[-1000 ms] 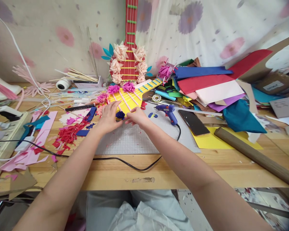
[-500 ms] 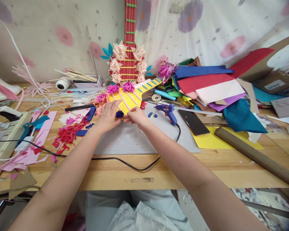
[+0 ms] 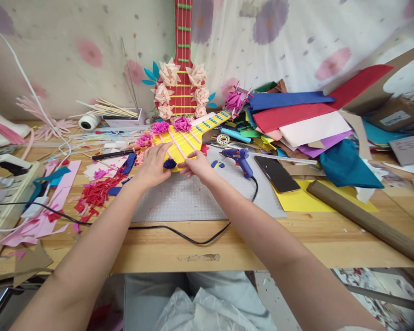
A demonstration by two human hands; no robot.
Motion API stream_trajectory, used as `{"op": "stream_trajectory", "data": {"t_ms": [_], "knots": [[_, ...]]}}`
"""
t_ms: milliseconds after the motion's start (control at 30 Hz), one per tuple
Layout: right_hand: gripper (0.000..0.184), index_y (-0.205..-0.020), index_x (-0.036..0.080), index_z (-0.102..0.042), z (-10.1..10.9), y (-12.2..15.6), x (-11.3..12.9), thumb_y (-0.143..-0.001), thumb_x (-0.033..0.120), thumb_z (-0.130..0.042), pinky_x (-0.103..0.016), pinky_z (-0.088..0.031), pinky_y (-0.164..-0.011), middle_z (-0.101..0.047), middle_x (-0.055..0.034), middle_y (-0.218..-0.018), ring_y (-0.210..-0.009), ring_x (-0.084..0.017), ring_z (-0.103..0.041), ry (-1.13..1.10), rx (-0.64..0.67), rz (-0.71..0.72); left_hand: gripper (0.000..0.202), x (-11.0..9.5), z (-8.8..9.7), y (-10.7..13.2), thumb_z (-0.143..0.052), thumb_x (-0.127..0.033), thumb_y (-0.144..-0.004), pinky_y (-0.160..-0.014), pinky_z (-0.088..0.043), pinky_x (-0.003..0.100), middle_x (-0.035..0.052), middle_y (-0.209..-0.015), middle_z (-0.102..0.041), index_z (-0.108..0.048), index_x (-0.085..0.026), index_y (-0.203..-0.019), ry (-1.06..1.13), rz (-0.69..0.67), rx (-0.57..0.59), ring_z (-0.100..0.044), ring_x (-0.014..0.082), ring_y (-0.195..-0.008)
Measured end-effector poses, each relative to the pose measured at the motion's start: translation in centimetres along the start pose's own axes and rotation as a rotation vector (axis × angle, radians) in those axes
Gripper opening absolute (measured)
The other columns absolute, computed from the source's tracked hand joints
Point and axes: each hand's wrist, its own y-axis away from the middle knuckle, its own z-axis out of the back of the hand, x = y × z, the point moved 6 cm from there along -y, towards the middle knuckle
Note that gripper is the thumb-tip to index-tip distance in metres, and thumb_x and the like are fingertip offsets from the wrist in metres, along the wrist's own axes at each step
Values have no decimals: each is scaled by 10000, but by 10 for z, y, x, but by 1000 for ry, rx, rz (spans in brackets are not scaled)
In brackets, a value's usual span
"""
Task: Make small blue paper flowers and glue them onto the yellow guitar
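A yellow paper guitar (image 3: 193, 146) with pink strips and blue frets lies on the cutting mat (image 3: 179, 204). Pink and magenta paper flowers (image 3: 182, 123) trim its upper left edge, and a dark blue paper flower (image 3: 169, 163) sits at its lower edge. My left hand (image 3: 153, 166) rests over the guitar's lower left side, fingers stretched out, thumb beside the blue flower. On the flower's other side is my right hand (image 3: 197, 166), at the guitar's lower edge, its fingers loosely bent and apart. I see nothing held in it.
A blue glue gun (image 3: 239, 161) lies right of the guitar, its black cord (image 3: 193, 240) looping along the table front. Beyond it are a phone (image 3: 277, 174) and piled coloured paper (image 3: 296, 115). Red paper scraps (image 3: 101, 191) lie left; a red paper guitar (image 3: 184, 87) stands behind.
My right hand's fingers have drawn slightly away from the dark blue flower and spread a little. The left hand stays almost in place. The whole view has shifted slightly.
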Motion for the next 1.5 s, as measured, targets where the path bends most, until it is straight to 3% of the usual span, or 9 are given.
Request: {"op": "stream_trajectory", "data": {"t_ms": [233,400,567,733,933,1133,1267,1400,1500], "knots": [[211,-845,221,-346,67,4,2,-765,57,-451,-171,-397,-403,-675,4,-828,-491,-80,-600,176,-137,187,637,16,17,-4,-496,-20,-579,-1055,-312,439,103,-1240,-500,-434,-200,-1186,110,96,-230,-433,265,-1210],[204,-915,218,-442,122,19,-5,-756,98,-484,-270,-466,-588,-685,-25,-938,-607,-136,-640,673,-341,345,399,-29,8,-1,-458,-26,-671,-981,-398,394,82,-1066,-549,-472,-195,-1032,245,153,-481,-505,216,-1082],[238,-1005,210,-471,125,27,-18,-782,140,-512,-336,-452,-744,-687,-39,-1016,-890,-233,-648,997,-383,381,330,-109,-61,-6,-466,-56,-723,-888,-465,328,83,-1089,-544,-498,-182,-1027,460,-78,-121,-563,163,-938],[257,-1067,203,-466,118,21,-25,-812,174,-485,-336,-445,-724,-663,-62,-1091,-905,-249,-643,1121,-408,346,356,-94,-99,-9,-472,-34,-697,-778,-503,299,80,-1054,-533,-506,-173,-1022,644,196,-102,-585,139,-860],[259,-1082,193,-472,117,15,-26,-824,201,-472,-335,-445,-698,-662,-78,-1069,-892,-252,-640,1169,-422,352,336,-68,-100,1,-458,-26,-692,-691,-503,280,86,-1003,-554,-526,-149,-998,682,368,-117,-594,137,-807],[259,-1051,192,-487,114,25,-26,-795,222,-511,-318,-434,-662,-678,-57,-977,-866,-241,-632,1112,-407,430,536,-99,-96,1,-465,-98,-750,-1006,-363,431,96,-1234,-563,-442,-163,-1282,383,27,68,-447,240,-1155],[290,-1019,207,-487,112,31,-28,-743,217,-574,-296,-433,-663,-689,-26,-919,-742,-183,-623,987,-303,510,611,-103,-104,0,-411,-146,-801,-1059,-285,463,137,-1322,-514,-291,-81,-1397,236,63,181,-375,273,-1251],[237,-963,220,-465,116,28,-35,-752,228,-574,-256,-422,-589,-699,6,-906,-507,-94,-509,684,-181,504,636,-98,-106,-3,-416,-132,-784,-1084,-264,460,156,-1381,-450,-275,-60,-1400,243,135,152,-318,279,-1312],[173,-930,218,-472,126,26,-36,-774,211,-546,-256,-419,-588,-699,0,-919,-486,-84,-479,606,-257,476,620,-93,-101,-3,-430,-95,-751,-1073,-302,439,152,-1337,-489,-333,-71,-1363,320,168,81,-374,261,-1272]]}}
